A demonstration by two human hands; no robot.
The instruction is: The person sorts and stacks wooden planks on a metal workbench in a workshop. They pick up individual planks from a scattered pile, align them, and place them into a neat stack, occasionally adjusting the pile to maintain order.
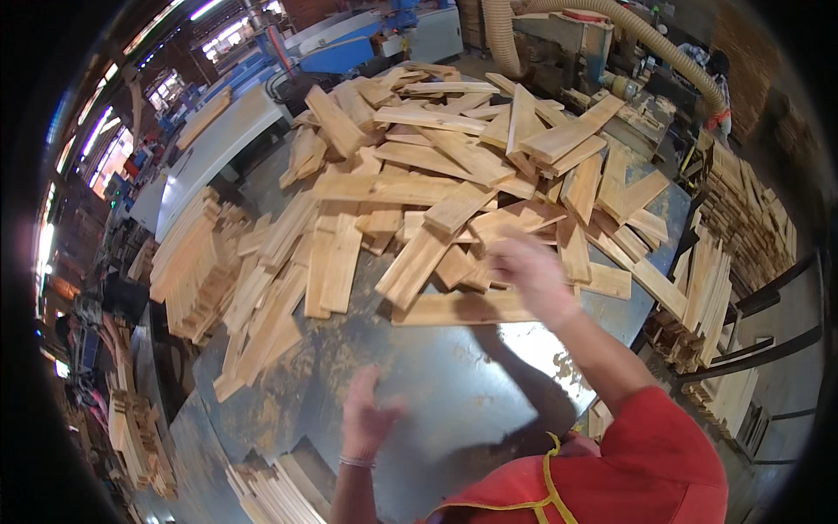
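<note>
A big heap of short pale wooden boards (428, 157) covers the far half of a grey metal table (419, 367). My right hand (532, 275) reaches over the near edge of the heap, above a long board (463, 308) lying crosswise there. Motion smears its fingers, so whether it grips a board cannot be made out. My left hand (371, 415) hovers over the bare metal nearer to me, thumb and fingers apart, holding nothing. It is somewhat blurred and wears a band at the wrist.
Stacked wood strips (278, 491) stand at the near left edge, and more stacked boards (194, 271) lie left of the heap. Piled boards (703, 288) line the right side beside a dark metal rack (755, 336). A ribbed hose (502, 39) and machinery stand behind.
</note>
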